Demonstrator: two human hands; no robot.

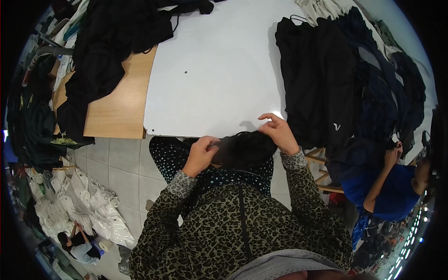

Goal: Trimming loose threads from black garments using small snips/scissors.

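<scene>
A dark black garment [247, 148] is bunched over my lap at the near edge of the white table board; its exact kind cannot be made out from the folds. My left hand [201, 153] is closed in a pinch on its left end. At the garment's right end, my right hand [280, 134] grips the cloth with the lower fingers, while the index finger sticks out above the board's edge.
The white board [214, 84] lies over a wooden table [119, 102]. Black garments [100, 56] are heaped at left, and black trousers [322, 84] lie at right. A co-worker in blue [396, 193] handles dark clothes at right. Plastic-wrapped packs [88, 205] cover the floor at left, near another person [84, 247].
</scene>
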